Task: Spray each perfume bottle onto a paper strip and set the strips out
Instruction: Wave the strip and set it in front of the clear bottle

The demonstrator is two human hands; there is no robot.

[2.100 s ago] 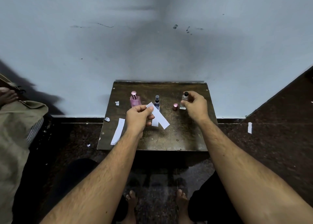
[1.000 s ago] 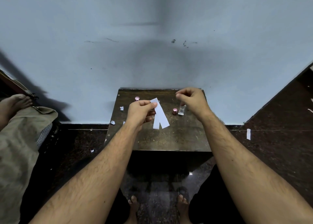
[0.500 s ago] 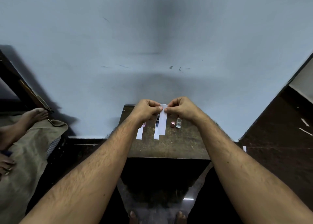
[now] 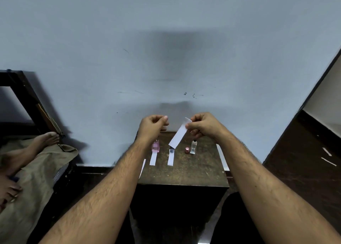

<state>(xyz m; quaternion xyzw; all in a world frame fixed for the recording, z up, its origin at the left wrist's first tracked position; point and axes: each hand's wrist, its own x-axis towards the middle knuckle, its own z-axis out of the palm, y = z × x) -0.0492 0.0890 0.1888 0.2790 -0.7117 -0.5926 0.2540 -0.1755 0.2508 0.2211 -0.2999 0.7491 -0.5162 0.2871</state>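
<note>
Pale blue-grey wall (image 4: pixel 166 40) behind, dark floor below, small dark brown wooden table (image 4: pixel 193 171) against the wall.

Right hand (image 4: pixel 204 126) raised above the table's far edge, thumb and forefinger pinching the upper end of a white paper strip (image 4: pixel 180 134); strip hanging slantwise down and to the left from the fingertips, lower end in the air just above a small dark blue bottle (image 4: pixel 172 151).

Left hand (image 4: pixel 152 127) raised level with the right, well apart from the held strip, fingers curled in with thumb tip against forefinger, holding nothing visible.

On the table, near the far edge, left to right: pink square glass perfume bottle (image 4: pixel 155 146), the dark blue bottle, small pink round cap (image 4: pixel 187 150), clear slim glass bottle with black top (image 4: pixel 193 147), cap just beside the clear bottle's left.

Second white paper strip (image 4: pixel 153 158) lying flat in front of the pink bottle, third white strip (image 4: pixel 171 159) flat in front of the blue bottle. Another strip (image 4: pixel 142 167) at the table's left edge, partly hidden by the left forearm.

Bare feet (image 4: pixel 27 151) of another person on khaki cloth (image 4: pixel 33 179) at far left.
</note>
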